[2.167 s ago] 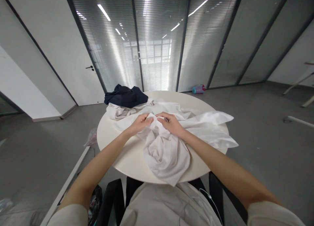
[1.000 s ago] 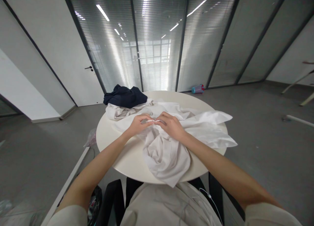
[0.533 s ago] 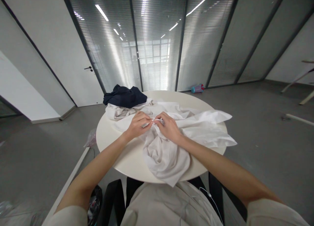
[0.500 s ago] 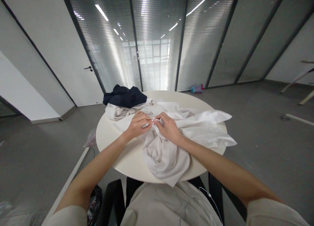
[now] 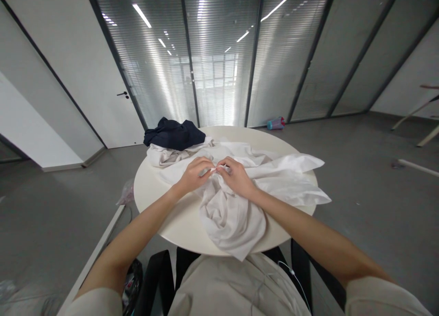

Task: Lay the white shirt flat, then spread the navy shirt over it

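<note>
At the middle of the round desk [image 5: 154, 201], our left hand [image 5: 192, 174] and right hand [image 5: 236, 176] stay pinched together on one seam of the white shirt [image 5: 233, 215] (navy garment [image 5: 174, 134] beyond it), each grip narrow, barely shifted from a second ago, the fiddly fastening apparently unfinished.

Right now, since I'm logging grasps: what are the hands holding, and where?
Both the left hand and right hand pinch one edge of the white garment, fingertips nearly meeting at mid-table.
</note>
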Motion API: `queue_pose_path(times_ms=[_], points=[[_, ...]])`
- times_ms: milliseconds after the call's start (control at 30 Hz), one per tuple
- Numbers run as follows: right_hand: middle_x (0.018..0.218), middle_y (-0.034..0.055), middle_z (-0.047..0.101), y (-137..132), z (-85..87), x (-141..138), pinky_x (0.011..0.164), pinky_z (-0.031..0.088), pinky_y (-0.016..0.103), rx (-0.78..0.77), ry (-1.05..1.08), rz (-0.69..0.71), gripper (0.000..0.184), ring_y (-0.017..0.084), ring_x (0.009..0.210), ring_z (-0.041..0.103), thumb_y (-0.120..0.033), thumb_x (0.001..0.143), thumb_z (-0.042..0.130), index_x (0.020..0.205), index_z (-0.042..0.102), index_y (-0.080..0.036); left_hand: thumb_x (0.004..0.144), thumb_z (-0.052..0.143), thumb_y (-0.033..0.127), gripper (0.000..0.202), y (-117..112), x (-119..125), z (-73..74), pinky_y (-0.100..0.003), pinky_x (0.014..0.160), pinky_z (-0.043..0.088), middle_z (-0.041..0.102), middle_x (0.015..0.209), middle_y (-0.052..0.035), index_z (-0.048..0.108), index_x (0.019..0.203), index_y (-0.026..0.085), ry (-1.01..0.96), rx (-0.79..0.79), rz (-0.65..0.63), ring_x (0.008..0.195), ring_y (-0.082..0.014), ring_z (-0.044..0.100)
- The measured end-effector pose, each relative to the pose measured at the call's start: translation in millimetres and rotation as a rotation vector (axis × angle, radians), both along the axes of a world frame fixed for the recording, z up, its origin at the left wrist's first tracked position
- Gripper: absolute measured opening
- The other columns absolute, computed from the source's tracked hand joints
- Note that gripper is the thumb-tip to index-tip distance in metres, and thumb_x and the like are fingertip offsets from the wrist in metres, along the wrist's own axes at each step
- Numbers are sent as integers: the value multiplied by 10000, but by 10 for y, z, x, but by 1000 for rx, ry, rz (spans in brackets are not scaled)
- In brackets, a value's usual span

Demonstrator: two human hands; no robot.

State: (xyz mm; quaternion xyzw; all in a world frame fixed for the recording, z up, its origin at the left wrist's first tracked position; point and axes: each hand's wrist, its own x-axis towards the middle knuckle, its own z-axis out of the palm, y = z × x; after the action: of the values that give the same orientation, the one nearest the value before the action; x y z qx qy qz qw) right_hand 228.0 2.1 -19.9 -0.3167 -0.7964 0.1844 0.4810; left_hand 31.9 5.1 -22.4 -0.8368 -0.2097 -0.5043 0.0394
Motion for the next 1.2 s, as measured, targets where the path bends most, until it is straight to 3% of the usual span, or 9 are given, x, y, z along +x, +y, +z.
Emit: queue_pose_path(times_ms=[133,300,500,600,733,1033,1200], points=[[820,23,688,32,10,-24,798,451,310,-196,122,101,161,183,810,614,-334,863,570,813,645,-200,943,586,227,87,8,-35,-30,-331,801,507,697,921,-75,671,955,207,80,39,51,857,-185,646],[772,7,660,-3,23,-61,782,427,303,-335,250,150,220,174,781,579,-407,811,632,759,655,-195,943,570,196,80,-9,-49,-19,-334,810,497,682,936,-87,644,975,199,112,72,45,883,-197,632],[656,-30,557,-75,14,-111,601,337,257,-580,416,219,310,123,628,449,-488,739,717,734,644,-186,950,516,165,139,-9,-52,-3,-348,776,490,684,917,-97,645,998,185,219,226,137,847,-201,622],[623,-44,536,-81,2,-128,553,294,249,-717,496,244,363,104,573,404,-516,673,772,743,649,-182,952,523,172,139,13,-69,6,-354,776,481,692,917,-99,656,989,190,205,213,103,845,-203,633],[619,-35,576,-46,-25,-134,539,302,245,-849,568,249,411,107,557,450,-512,588,833,754,660,-179,959,526,180,155,31,-83,25,-345,752,474,700,908,-83,678,951,209,234,185,81,815,-188,637],[597,-36,578,-34,-8,-142,519,312,236,-896,606,318,423,99,526,454,-514,560,864,731,668,-181,954,588,319,142,-18,16,106,-348,810,516,672,934,-94,653,953,193,-34,-189,-104,892,-196,644],[575,-47,547,63,42,-59,528,344,235,-816,739,258,438,89,525,438,-516,521,877,640,608,-192,958,571,265,139,-51,-29,67,-361,877,500,693,1048,-120,696,930,209,231,-156,-114,975,-206,649]])
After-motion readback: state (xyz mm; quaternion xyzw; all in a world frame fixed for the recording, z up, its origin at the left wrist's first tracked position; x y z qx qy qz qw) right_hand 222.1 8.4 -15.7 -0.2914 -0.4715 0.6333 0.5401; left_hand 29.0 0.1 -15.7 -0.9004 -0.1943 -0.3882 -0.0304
